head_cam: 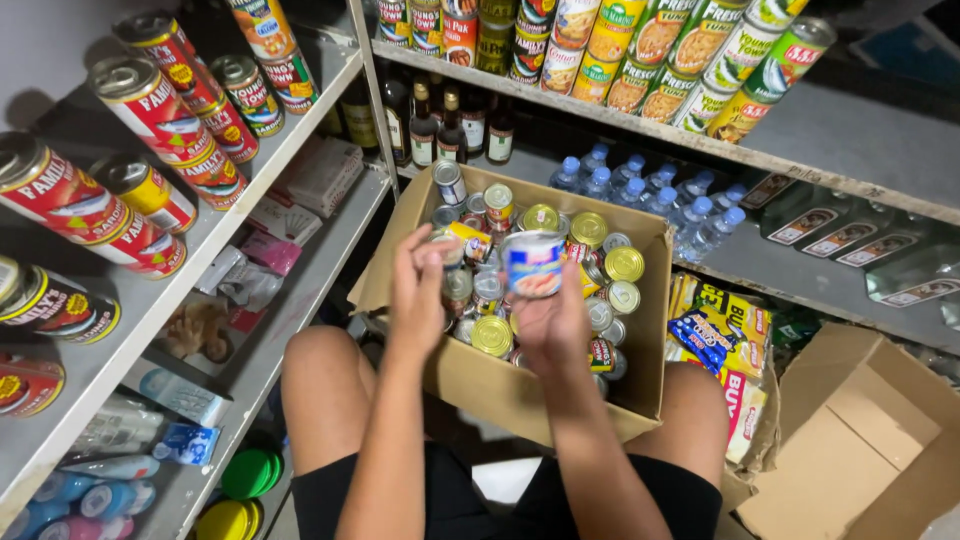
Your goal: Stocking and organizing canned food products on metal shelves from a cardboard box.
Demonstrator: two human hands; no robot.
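Observation:
An open cardboard box (pixel 655 330) rests on my knees, filled with several food cans with gold and silver lids. My right hand (pixel 552 322) holds up a blue-and-white labelled can (pixel 533 263) above the box. My left hand (pixel 418 290) is raised beside it, its fingers closed round a small silver-topped can (pixel 447 247). The two cans are close together over the box's middle.
Metal shelves stand on the left with red-labelled cans (pixel 150 105) and, lower down, packets and tubes. Ahead, a shelf holds stacked cans (pixel 640 50), dark bottles (pixel 440 125) and water bottles (pixel 650 190). An empty cardboard box (pixel 850 440) and snack bags (pixel 725 330) sit at right.

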